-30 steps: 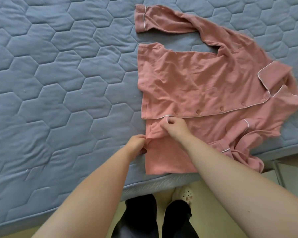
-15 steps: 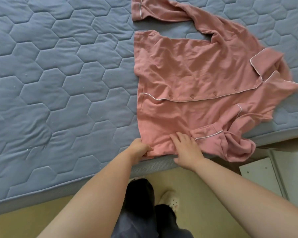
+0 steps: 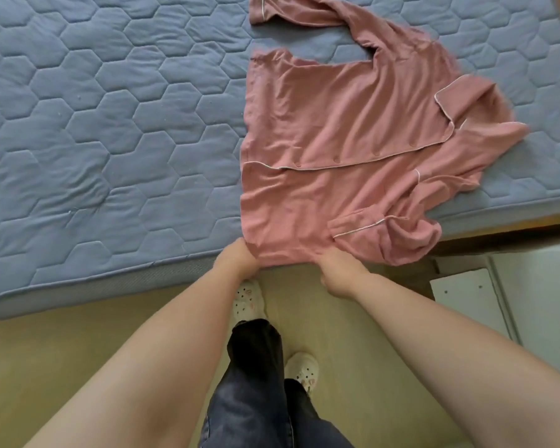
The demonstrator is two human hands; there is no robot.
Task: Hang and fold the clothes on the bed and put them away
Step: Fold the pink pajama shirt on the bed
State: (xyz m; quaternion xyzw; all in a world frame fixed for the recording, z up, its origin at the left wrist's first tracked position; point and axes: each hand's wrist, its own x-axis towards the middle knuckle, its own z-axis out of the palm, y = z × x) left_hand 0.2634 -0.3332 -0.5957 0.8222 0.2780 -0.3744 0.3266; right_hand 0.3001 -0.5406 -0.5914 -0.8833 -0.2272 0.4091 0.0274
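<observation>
The pink pajama top (image 3: 337,130) lies spread, buttoned front up, on the blue quilted mattress (image 3: 94,124), in the upper right of the frame. One side edge reaches the mattress edge at frame center. Your left hand (image 3: 236,260) and right hand (image 3: 340,273) each grip that edge, fingers curled round the fabric.
</observation>
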